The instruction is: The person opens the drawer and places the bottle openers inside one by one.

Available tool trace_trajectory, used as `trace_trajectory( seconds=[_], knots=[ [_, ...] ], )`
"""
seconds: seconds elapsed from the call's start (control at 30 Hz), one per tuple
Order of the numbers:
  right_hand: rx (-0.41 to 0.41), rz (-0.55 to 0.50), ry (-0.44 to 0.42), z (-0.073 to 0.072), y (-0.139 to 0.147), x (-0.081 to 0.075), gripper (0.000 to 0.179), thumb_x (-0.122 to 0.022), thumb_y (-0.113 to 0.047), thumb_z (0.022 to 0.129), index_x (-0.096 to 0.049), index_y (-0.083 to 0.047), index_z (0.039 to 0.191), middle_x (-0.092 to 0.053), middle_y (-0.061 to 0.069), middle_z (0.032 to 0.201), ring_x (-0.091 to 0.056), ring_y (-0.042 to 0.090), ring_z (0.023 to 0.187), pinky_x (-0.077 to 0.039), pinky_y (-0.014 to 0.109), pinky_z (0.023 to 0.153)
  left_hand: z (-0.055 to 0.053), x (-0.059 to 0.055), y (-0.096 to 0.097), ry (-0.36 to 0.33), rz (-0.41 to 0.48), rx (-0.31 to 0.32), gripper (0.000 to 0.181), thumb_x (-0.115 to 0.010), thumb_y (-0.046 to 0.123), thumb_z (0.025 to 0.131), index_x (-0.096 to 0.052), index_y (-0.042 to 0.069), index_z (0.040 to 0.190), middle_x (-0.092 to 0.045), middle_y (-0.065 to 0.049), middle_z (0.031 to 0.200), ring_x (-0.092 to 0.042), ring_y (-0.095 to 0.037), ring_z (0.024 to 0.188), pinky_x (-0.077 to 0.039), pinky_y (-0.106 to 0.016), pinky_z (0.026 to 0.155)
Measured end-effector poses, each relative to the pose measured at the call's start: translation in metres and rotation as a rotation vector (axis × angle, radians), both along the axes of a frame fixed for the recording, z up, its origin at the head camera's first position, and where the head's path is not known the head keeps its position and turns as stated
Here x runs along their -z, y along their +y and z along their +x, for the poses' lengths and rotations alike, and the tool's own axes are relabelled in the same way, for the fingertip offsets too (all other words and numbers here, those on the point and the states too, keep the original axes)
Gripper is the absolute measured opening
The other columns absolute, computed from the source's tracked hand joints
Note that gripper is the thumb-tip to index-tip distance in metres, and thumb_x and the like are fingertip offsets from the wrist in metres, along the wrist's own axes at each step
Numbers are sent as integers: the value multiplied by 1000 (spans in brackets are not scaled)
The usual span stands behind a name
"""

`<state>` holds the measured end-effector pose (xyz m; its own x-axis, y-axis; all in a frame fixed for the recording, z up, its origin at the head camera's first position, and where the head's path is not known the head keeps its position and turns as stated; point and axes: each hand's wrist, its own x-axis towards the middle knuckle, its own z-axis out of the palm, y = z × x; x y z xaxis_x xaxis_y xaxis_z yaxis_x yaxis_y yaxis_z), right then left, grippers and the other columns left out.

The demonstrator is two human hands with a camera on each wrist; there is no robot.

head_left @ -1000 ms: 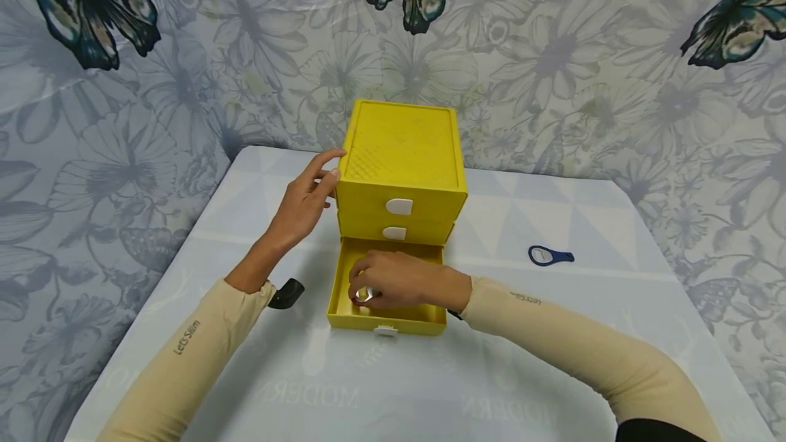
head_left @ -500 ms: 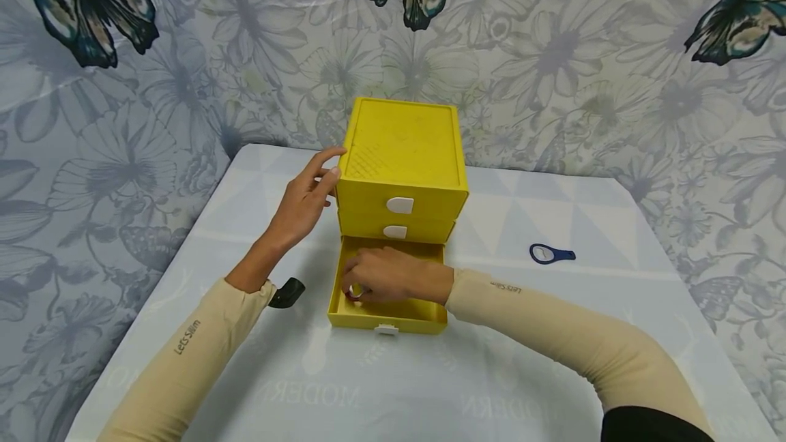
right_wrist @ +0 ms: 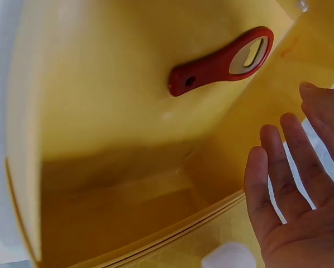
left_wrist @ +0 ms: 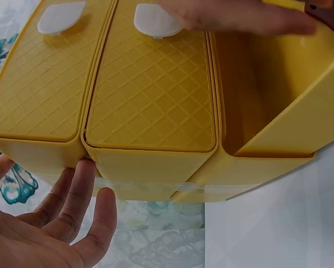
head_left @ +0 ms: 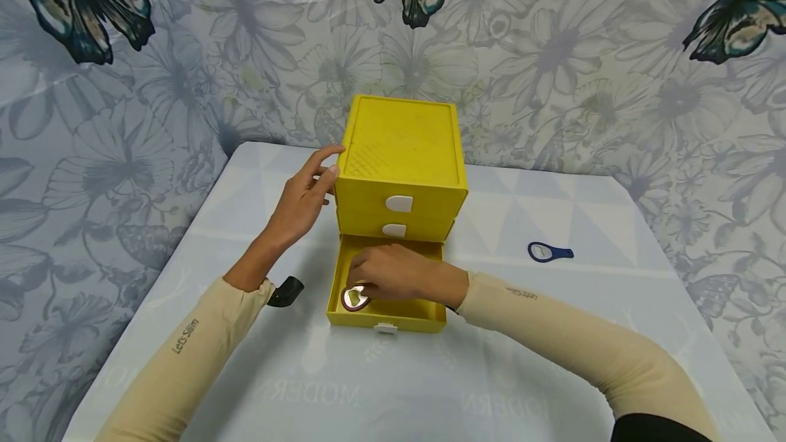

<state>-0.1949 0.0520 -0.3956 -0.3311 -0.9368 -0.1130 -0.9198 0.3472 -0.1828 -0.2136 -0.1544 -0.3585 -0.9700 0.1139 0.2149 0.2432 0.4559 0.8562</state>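
A yellow cabinet (head_left: 402, 142) has its bottom drawer (head_left: 430, 322) pulled out. Inside it lies a red bottle opener (right_wrist: 223, 64) with a metal oval end. My right hand (head_left: 393, 273) is over the drawer. In the right wrist view, this hand (right_wrist: 301, 184) has loosely extended fingers, apart from the opener. My left hand (head_left: 299, 203) touches the cabinet's left side with its fingertips. The left wrist view shows the left hand (left_wrist: 61, 223) with spread fingers against the cabinet wall.
A blue bottle opener (head_left: 550, 252) lies on the white table (head_left: 522, 387), right of the cabinet. Two upper drawers stand closed, with white pulls (head_left: 399, 204) on their fronts. A patterned wall (head_left: 552, 74) rises behind the table.
My right hand has let go of the red bottle opener, whose round end now shows beside the fingers in the drawer. My left hand keeps its place on the cabinet.
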Motion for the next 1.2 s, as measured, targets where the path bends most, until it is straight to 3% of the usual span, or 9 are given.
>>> trace_trajectory(
  seconds=[0.33,0.67,0.87,1.2],
  knots=[
    [54,-107,-38,1,31,-9,15,-71,-21,94,-77,-18,108,-73,-4,108,-65,10,101,-56,25,84,-1,-2,-1,-12,-11,-9,46,-38,51,106,-37,42,152,-58,-13,123,-63,-33,98,-53,-49,87],
    [70,-119,-16,-3,58,-14,17,-71,-18,94,-76,-16,110,-72,0,111,-65,14,104,-55,30,90,-1,-1,-5,-19,-8,-15,46,-37,51,106,-36,44,152,-58,-13,126,-62,-31,99,-53,-49,87],
    [146,-146,-27,-3,85,-16,19,-73,-21,93,-75,-18,112,-70,-3,115,-64,14,109,-56,32,93,-1,0,-1,-33,2,-5,46,-38,52,106,-36,46,151,-57,-12,127,-62,-30,100,-53,-50,88],
    [211,-284,2,-15,131,-20,21,-77,-18,89,-76,-15,110,-71,-1,114,-65,16,108,-56,37,94,-2,0,1,-40,-3,-13,46,-37,53,106,-36,45,151,-58,-12,126,-63,-35,102,-53,-48,88]
  ],
)
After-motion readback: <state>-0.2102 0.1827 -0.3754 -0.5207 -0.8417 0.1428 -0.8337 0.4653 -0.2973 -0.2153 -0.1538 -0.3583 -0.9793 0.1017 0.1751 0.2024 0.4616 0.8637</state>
